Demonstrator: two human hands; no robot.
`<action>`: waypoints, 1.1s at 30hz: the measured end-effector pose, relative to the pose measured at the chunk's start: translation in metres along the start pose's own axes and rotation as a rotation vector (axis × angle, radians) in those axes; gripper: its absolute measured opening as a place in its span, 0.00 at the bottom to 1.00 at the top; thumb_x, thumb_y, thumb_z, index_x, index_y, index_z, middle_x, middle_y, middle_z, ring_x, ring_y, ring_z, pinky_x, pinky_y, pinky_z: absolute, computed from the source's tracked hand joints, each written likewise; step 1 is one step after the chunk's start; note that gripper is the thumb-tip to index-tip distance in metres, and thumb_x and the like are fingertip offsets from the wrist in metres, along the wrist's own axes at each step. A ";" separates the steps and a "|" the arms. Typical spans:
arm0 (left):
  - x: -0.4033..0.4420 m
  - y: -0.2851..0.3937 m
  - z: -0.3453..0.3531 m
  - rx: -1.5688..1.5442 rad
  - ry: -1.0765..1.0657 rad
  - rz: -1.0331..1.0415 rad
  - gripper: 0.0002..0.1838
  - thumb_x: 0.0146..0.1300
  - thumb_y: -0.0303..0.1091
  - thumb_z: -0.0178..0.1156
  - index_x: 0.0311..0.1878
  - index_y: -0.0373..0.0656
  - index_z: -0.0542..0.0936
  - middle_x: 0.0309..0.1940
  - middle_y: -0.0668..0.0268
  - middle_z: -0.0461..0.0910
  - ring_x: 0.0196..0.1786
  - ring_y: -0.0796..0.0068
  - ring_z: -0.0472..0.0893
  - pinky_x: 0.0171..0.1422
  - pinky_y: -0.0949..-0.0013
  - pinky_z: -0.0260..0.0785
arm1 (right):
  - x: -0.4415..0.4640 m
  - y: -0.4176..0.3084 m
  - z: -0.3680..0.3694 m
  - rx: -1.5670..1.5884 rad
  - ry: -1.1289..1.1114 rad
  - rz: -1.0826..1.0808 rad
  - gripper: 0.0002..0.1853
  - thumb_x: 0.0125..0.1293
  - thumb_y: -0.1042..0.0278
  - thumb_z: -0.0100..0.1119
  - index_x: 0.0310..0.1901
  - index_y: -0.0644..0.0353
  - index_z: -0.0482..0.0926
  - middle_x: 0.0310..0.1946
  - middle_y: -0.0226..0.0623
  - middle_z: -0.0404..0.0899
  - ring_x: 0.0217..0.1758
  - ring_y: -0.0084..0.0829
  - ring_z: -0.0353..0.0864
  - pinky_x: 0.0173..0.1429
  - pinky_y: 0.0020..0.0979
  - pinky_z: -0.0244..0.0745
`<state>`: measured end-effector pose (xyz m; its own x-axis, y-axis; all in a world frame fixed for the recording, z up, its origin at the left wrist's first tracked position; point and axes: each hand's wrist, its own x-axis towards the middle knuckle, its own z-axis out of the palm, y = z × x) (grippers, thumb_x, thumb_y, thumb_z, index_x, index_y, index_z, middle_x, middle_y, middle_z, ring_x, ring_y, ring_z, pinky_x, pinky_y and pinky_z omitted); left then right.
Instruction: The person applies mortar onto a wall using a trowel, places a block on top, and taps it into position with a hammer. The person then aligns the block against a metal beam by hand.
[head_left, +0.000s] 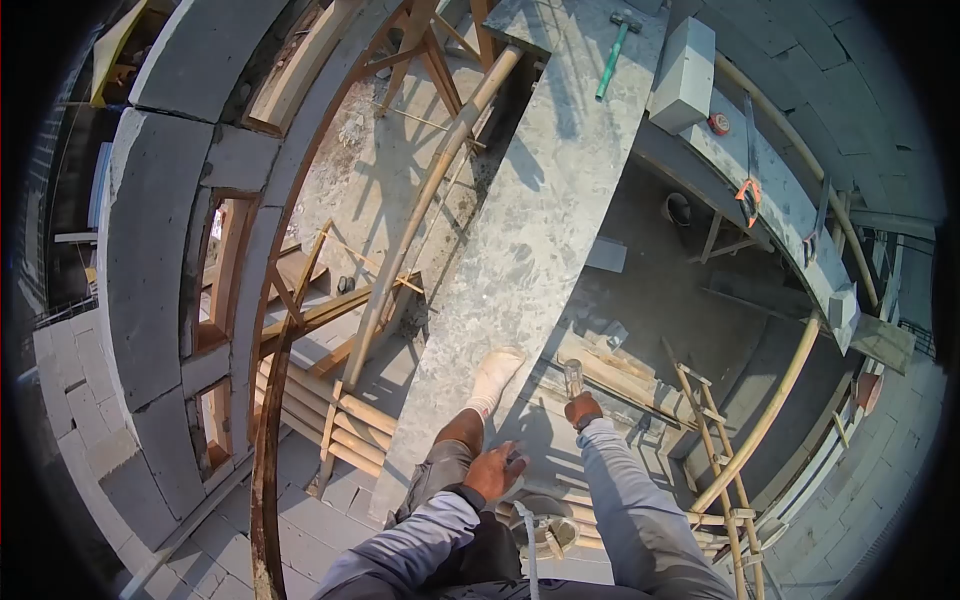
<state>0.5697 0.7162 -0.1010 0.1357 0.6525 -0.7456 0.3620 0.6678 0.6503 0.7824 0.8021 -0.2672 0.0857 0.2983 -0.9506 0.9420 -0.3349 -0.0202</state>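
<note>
My right hand is wrapped round a greyish, see-through cylindrical object, perhaps a cup; its exact kind is unclear. It is held above the opening beside a long grey slab-like walkway. My left hand hovers near my knee, fingers loosely bent and apart, with nothing visible in it. Below and between my hands is a bucket with something inside that I cannot make out. My foot, in a pale sock, rests on the walkway.
A green-handled hammer lies at the walkway's far end, near a white block. A tape measure and an orange-handled saw rest on a ledge at right. A bamboo ladder and a deep drop flank the walkway.
</note>
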 end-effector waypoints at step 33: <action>0.104 0.077 -0.080 -0.043 0.153 0.183 0.22 0.60 0.47 0.54 0.50 0.40 0.75 0.36 0.50 0.80 0.42 0.51 0.80 0.46 0.61 0.70 | -0.085 0.002 -0.064 -0.310 -0.175 -0.138 0.23 0.61 0.51 0.46 0.47 0.63 0.75 0.49 0.51 0.75 0.54 0.48 0.73 0.58 0.42 0.68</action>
<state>0.5381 0.8640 -0.1170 0.0532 0.8085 -0.5860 0.3045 0.5458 0.7806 0.7977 0.8329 -0.1663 -0.0806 0.1553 -0.9846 0.9965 -0.0080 -0.0828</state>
